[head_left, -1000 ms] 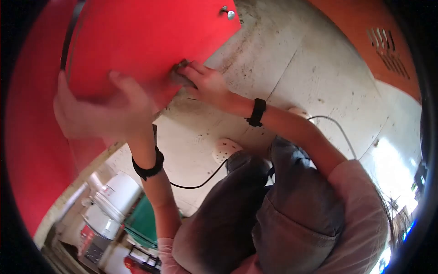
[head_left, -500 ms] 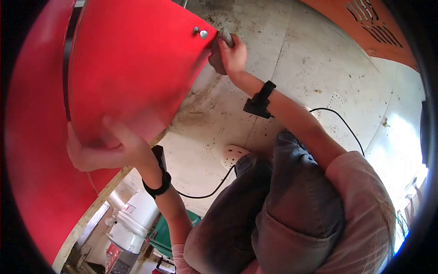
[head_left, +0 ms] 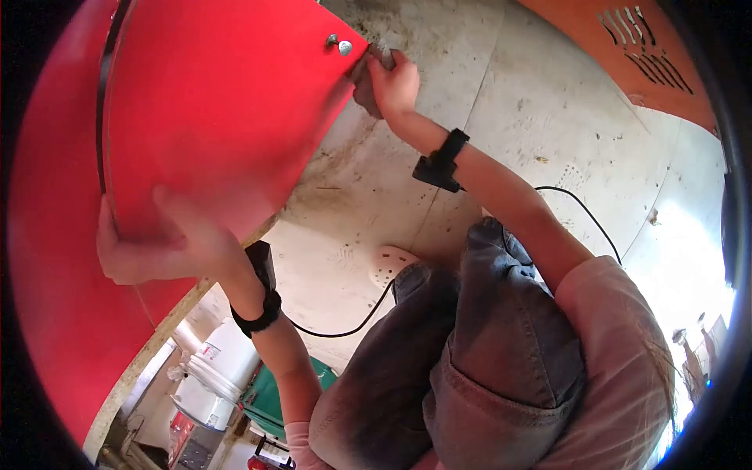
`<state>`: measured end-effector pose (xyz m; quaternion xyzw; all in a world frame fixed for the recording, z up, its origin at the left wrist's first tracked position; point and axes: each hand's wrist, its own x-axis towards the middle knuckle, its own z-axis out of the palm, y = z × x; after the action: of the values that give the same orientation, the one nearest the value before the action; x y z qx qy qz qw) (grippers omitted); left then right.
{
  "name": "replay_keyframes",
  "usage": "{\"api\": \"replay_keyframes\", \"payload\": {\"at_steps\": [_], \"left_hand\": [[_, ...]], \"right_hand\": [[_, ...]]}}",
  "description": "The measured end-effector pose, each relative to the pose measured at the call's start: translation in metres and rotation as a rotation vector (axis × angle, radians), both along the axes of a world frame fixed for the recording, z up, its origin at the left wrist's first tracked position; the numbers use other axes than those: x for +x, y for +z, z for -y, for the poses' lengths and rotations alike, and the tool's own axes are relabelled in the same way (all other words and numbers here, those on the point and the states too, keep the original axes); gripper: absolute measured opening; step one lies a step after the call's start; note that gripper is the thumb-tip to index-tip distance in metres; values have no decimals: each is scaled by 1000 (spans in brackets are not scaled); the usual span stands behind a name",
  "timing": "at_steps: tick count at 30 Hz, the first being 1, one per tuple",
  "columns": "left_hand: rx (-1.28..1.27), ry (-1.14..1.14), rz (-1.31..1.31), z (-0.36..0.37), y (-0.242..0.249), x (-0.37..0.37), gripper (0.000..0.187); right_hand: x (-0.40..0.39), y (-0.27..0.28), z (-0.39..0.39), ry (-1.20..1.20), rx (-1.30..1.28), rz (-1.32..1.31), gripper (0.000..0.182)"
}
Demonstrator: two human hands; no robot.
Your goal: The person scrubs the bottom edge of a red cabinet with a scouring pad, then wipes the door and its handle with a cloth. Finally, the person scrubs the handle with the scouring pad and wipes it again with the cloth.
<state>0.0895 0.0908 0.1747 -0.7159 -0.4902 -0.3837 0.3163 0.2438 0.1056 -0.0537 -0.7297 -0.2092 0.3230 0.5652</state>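
My left hand (head_left: 172, 243), slightly blurred, lies with thumb and fingers apart over the glossy red panel (head_left: 227, 110). Its fingertips reach the narrow dark gap between this panel and a second red panel (head_left: 55, 243) on the left. At the first panel's far right corner, my right hand (head_left: 396, 84) is closed around a grey cloth (head_left: 366, 92), pressed right at the edge. A small metal knob (head_left: 341, 45) sticks out of the panel near that corner. Both wrists wear black straps.
Beneath me is a pale, dirt-stained floor (head_left: 486, 157) with a black cable (head_left: 583, 210) across it. An orange vented cover (head_left: 627, 47) stands at top right. White containers (head_left: 223, 356) and a green box (head_left: 274, 395) sit below the panel's raw edge (head_left: 149, 352). My knees fill the lower middle.
The whole view has shifted slightly, so most things appear a little further left. My left hand has slid slightly left with the gap; my right hand keeps the cloth at the corner.
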Motion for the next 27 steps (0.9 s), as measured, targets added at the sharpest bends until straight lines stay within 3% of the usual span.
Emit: {"api": "replay_keyframes", "payload": {"at_steps": [3,6,11,14,17,20,25,27], "left_hand": [[27,45,-72,-1,-2,-1,42],[17,-17,-21,1,-2,1,43],[33,33,-126,-7,-1,-9,45],[87,115,-210,-6,-2,-6,46],[108,59,-168,-5,-4,-6,45],[48,-76,-21,-8,-2,-8,44],[122,61,-190,-13,-2,-9,43],[153,105,-214,-12,-4,-6,43]], "right_hand": [[-4,27,13,99,148,-56,36],[4,12,5,128,18,-16,38],[27,5,-11,486,-233,221,36],[23,26,-1,481,19,325,36],[22,48,4,557,57,300,36],[20,16,-10,445,56,255,37],[40,-15,-24,605,-203,288,39],[40,22,-13,609,-62,307,37]]}}
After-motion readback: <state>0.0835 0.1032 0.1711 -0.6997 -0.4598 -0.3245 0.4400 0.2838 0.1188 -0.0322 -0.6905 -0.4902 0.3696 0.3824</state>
